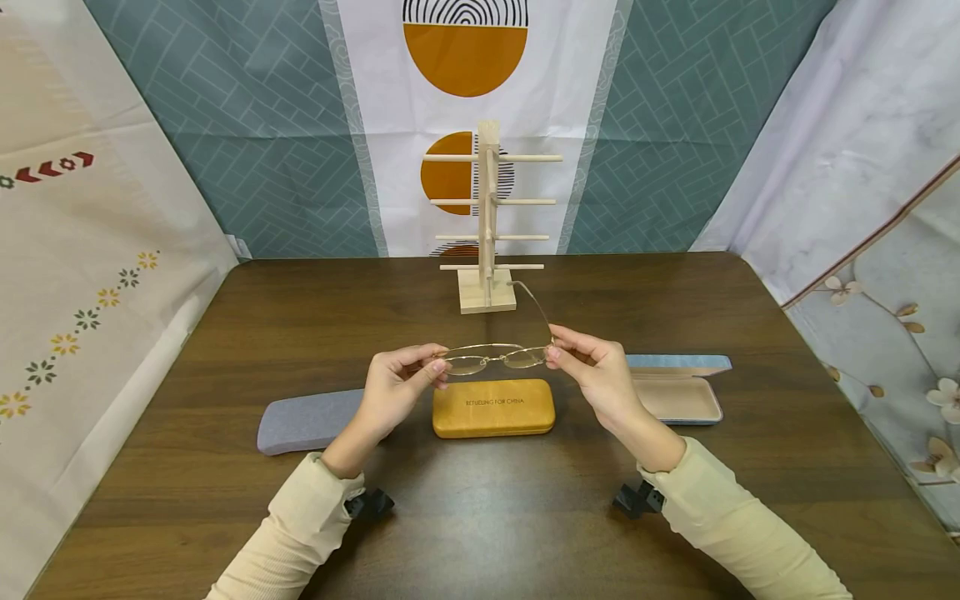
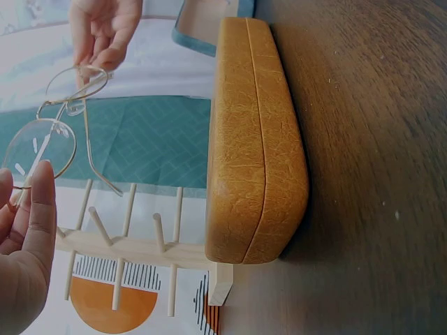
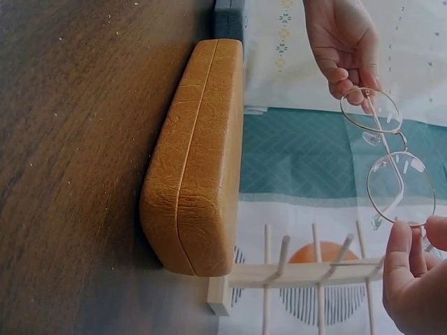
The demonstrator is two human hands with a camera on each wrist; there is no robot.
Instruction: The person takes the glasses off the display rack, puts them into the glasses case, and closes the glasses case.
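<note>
Thin gold-rimmed eyeglasses (image 1: 525, 358) are held up between both hands, above and just behind a mustard-brown glasses case (image 1: 493, 408). My left hand (image 1: 393, 383) pinches the left end of the frame between thumb and fingers. On the other side, my right hand (image 1: 600, 383) pinches the right end near the hinge. The right temple arm stretches out away from me, while the left one lies across behind the lenses. Both round lenses (image 3: 401, 185) show clear in the right wrist view. The brown case is closed, with lettering on its lid.
Beyond the glasses stands a wooden display rack (image 1: 487, 208) with several pairs of pegs. A grey-blue case (image 1: 307, 421) lies closed at the left, partly behind the left hand. To the right, a light-blue case (image 1: 678, 400) sits with its lid raised. Fabric curtains surround the wooden table (image 1: 487, 517).
</note>
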